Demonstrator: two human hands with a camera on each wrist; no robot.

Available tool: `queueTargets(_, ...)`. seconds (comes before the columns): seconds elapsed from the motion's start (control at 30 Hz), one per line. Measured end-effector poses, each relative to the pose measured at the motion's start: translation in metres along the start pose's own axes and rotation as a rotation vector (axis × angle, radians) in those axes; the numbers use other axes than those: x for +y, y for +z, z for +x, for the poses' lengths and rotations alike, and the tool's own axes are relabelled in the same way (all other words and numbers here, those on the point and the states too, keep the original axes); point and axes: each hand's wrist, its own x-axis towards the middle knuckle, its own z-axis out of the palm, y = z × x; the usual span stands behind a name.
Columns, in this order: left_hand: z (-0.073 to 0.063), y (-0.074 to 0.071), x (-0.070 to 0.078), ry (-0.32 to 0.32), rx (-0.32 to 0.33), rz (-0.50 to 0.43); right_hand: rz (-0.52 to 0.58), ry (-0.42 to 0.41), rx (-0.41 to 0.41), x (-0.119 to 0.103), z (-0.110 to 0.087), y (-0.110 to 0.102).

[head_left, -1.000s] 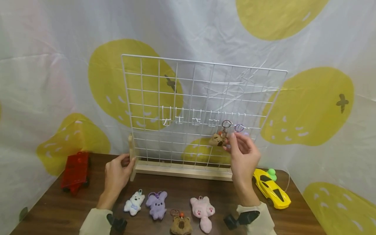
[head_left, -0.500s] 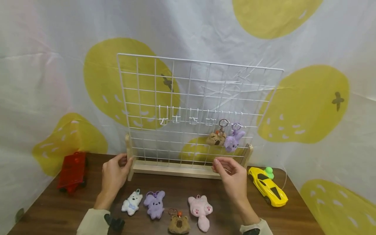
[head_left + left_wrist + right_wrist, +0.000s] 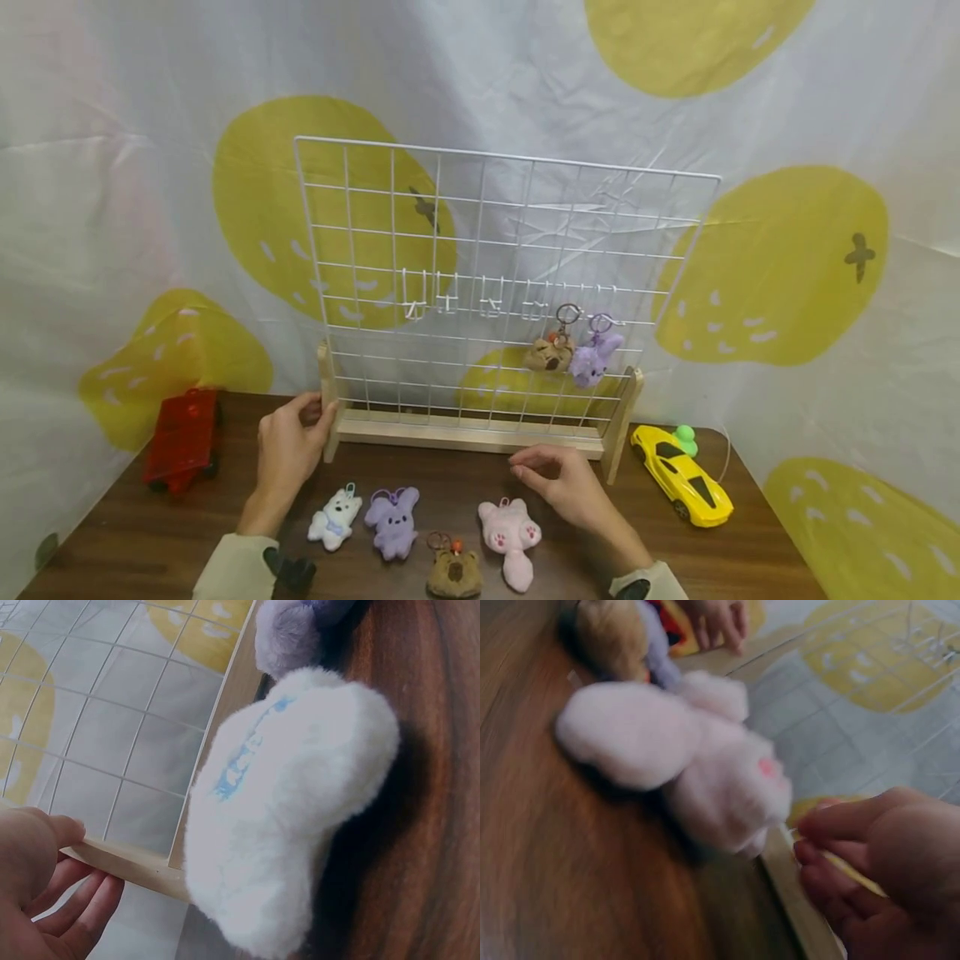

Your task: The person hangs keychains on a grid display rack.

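My left hand (image 3: 288, 442) grips the left wooden upright (image 3: 325, 371) of a white wire grid rack (image 3: 510, 157), thumb and fingers on either side of it. My right hand (image 3: 566, 487) is low in front of the rack, beside a pink plush keychain (image 3: 510, 533), with loosely bent fingers and nothing held. Also lying on the table are a white dog plush keychain (image 3: 335, 521), a purple rabbit one (image 3: 393, 529) and a brown bear-like one (image 3: 455, 575). From hooks on the grid hang another brown plush keychain (image 3: 547, 354) and a purple rabbit keychain (image 3: 591, 365).
Several bare white hooks (image 3: 491, 307) line the grid left of the hanging keychains. A red toy (image 3: 182, 442) stands at the table's left, and a yellow toy car (image 3: 682, 475) with a green knob (image 3: 686, 437) at the right. Patterned cloth (image 3: 525, 75) rises behind.
My right hand has let go of the purple rabbit keychain, now hanging on its hook, and has come down and left toward the pink plush. The left hand keeps its grip.
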Motion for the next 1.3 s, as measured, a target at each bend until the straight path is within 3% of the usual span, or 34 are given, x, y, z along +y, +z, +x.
queueTargets(0.2, 0.000, 0.000, -0.001, -0.001, 0.000, 0.003, -0.115, -0.042, -0.169, 0.010, -0.004, 0.002)
queueTargets(0.53, 0.000, 0.000, -0.001, -0.001, -0.004, 0.011, -0.153, -0.188, -0.241, 0.016, -0.008, 0.003)
queueTargets(0.87, 0.000, -0.001, 0.001, -0.010, -0.012, 0.015, -0.214, -0.161, -0.357, 0.014, -0.010, 0.004)
queueTargets(1.3, 0.000, -0.001, 0.001, 0.016, 0.011, 0.012, -0.190, -0.162, -0.348, 0.018, -0.010, 0.005)
